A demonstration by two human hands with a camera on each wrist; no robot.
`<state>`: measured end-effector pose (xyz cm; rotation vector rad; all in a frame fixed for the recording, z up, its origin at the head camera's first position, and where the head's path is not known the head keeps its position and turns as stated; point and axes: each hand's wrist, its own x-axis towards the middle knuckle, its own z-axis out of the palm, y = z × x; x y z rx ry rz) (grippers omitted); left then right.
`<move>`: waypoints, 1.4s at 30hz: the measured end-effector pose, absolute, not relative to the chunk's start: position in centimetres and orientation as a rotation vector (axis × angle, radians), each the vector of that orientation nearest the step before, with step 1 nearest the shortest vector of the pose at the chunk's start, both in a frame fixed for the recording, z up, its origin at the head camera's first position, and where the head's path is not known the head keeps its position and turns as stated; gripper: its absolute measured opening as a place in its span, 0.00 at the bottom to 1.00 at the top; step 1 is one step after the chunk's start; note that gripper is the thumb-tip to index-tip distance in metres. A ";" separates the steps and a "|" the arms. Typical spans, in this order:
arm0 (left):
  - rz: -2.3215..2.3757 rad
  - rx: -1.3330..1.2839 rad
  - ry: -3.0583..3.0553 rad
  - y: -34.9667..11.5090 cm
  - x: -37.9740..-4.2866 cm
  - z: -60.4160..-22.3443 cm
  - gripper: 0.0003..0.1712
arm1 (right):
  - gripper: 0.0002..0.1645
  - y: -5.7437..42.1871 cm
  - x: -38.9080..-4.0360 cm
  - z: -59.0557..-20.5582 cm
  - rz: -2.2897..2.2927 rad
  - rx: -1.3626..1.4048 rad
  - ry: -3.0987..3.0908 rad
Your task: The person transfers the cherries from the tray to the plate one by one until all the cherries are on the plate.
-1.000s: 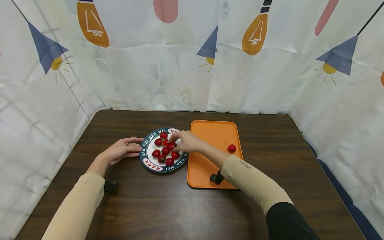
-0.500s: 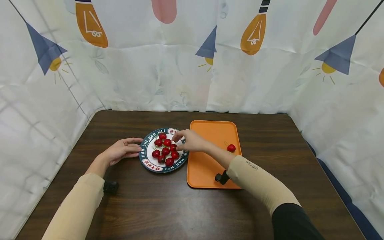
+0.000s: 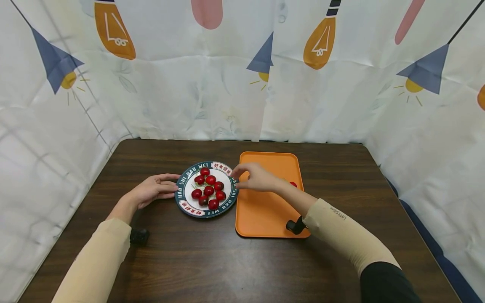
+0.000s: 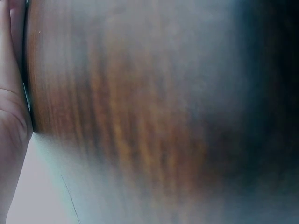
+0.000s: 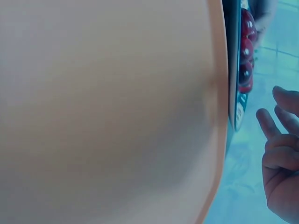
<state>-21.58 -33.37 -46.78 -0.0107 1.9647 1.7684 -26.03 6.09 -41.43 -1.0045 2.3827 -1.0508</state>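
Several red cherries [image 3: 209, 190], some with green stems, lie grouped on a round plate [image 3: 188, 207] with a white middle and a dark teal lettered rim. My left hand [image 3: 153, 190] rests against the plate's left edge, its fingers mostly straight. Over the plate's right rim and the left edge of an orange tray [image 3: 261, 214] hovers my right hand [image 3: 257, 177]. Its thumb and fingers are apart, and the right wrist view shows nothing between the fingertips [image 5: 262, 113]. One more cherry [image 3: 293, 184] sits on the tray, mostly hidden behind my right forearm.
The dark brown wooden table [image 3: 182, 261] carries the plate and the tray side by side. White patterned curtains [image 3: 227, 97] close off the back and both sides. A black wrist camera [image 3: 295, 226] sits above the tray's lower right part.
My right hand has drawn back to the right, from over the cherries to the plate's right rim. The upper cherries shifted slightly apart. My left hand has stayed at the plate.
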 end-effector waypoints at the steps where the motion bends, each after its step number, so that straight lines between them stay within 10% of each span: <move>1: 1.767 -0.010 1.966 -33.4 -21.6 -46.8 0.39 | 0.21 6.4 -26.0 -41.4 -1.064 -1.000 2.382; 42: 1.778 -0.001 1.956 -33.4 -21.7 -46.8 0.38 | 0.24 19.0 -23.4 -43.1 -1.423 -0.533 2.473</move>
